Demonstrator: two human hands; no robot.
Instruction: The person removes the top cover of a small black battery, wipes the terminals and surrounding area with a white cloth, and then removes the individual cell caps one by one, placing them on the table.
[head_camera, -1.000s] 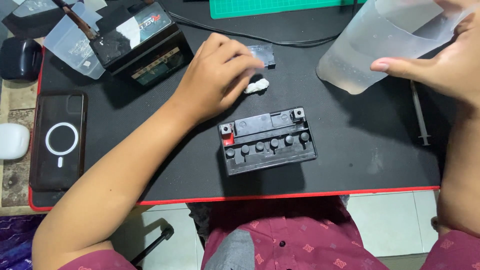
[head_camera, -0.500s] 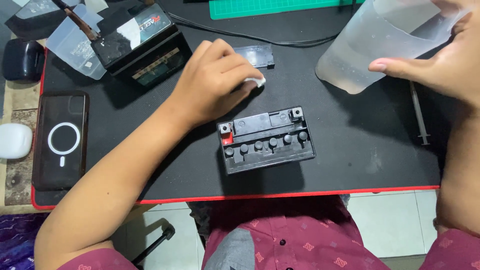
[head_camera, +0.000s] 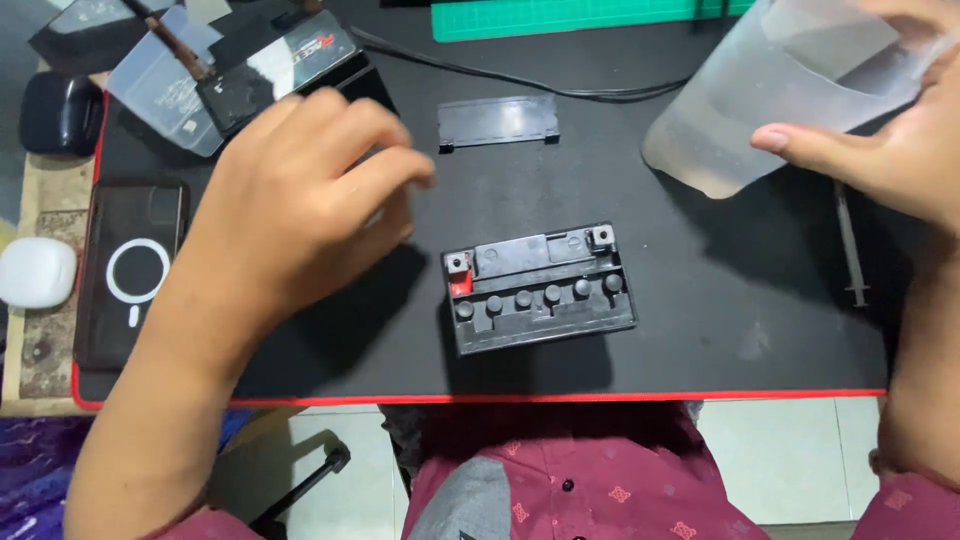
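Note:
A small black battery (head_camera: 540, 290) with a red terminal and a row of round caps lies on the black desk mat (head_camera: 720, 340). My left hand (head_camera: 290, 210) hovers to its left, fingers curled together. The small white piece that lay on the mat is gone from there and stays hidden inside those fingers. My right hand (head_camera: 880, 150) holds a translucent plastic jug (head_camera: 770, 100) with clear liquid, tilted, at the top right. A flat black cover strip (head_camera: 497, 120) lies behind the battery.
A syringe (head_camera: 850, 250) lies at the right. A phone (head_camera: 130, 270) and a white case (head_camera: 35, 272) sit at the left edge. An open box with a clear plastic pack (head_camera: 240, 70) stands at the back left. A cable (head_camera: 560, 88) and green cutting mat (head_camera: 590, 15) lie behind.
My left hand closed on the small white piece near the cover strip and drew back to the left and nearer to me. The right hand and jug barely moved.

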